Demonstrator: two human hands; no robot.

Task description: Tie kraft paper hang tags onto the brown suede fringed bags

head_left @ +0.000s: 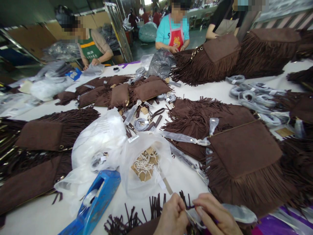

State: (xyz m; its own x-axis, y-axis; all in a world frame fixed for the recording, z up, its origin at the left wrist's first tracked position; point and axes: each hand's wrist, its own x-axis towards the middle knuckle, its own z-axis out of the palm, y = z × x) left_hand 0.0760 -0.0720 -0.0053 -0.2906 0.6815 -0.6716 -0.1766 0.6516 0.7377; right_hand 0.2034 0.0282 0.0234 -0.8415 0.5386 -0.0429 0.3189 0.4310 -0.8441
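A: Item one, the hands. What are they doing?

B: The left hand (172, 215) and the right hand (216, 217) are meeting at the bottom edge of the view, just above the near rim of the counter (186, 176). Their fingers (181, 204) are pinching narrow on a thin pale cord (188, 215) that is running between them.

A: Item two, the piece being worked?

B: A brown fringed suede bag (146, 225), lying directly under the hands, mostly cut off by the frame. Its fringe is pointing away from the person, toward the bag of paper hang tags (144, 166); its long axis is probably running left to right, though too little is showing to be sure.

A: Step in hand?

B: By judgement, the person is threading or tying the cord at the bag's hardware. The next move is calling for a steady pinch and a fine pull, keeping the cord clear of the fringe.

A: Item three, surroundings?

B: A blue tape dispenser (94, 204) is sitting near the left hand; a finished fringed bag (244, 153) is lying to the right.
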